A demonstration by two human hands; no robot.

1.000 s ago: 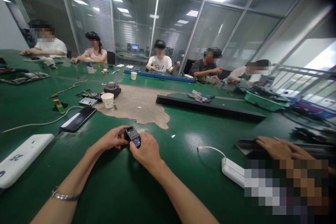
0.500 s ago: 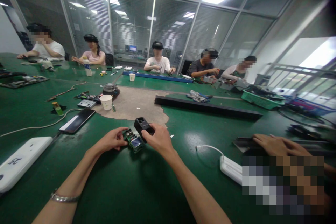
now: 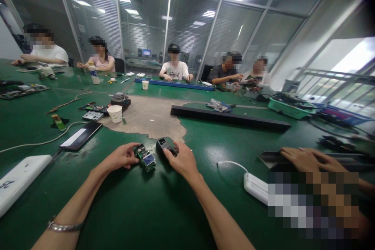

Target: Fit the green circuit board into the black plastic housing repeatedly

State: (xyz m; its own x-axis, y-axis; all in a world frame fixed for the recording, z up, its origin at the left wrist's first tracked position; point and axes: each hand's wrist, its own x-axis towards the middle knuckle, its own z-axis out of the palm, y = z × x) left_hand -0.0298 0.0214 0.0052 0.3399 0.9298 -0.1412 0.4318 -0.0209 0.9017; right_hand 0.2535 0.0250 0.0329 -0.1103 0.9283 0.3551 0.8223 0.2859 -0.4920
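Note:
Between the fingers of my left hand [image 3: 124, 157] is the near end of a small green circuit board [image 3: 145, 158] with a bluish display, held just over the table. My right hand [image 3: 184, 160] grips a black plastic housing [image 3: 166, 149] with square openings in its face. The housing and the board are apart, with a narrow gap of green tabletop between them. My right thumb lies across the housing's face, and its other fingers are partly hidden behind it.
A phone [image 3: 81, 136] and a white power bank [image 3: 22, 181] lie at left. Beyond stand a paper cup [image 3: 115, 113] and a speaker part [image 3: 120, 100]. A long black bar [image 3: 230, 118] crosses ahead. At right are another white power bank [image 3: 256, 188] and a neighbour's hands [image 3: 307, 160].
My right hand has moved the black housing to the right and lowered it, so it no longer overlaps the circuit board. The board stays in my left hand.

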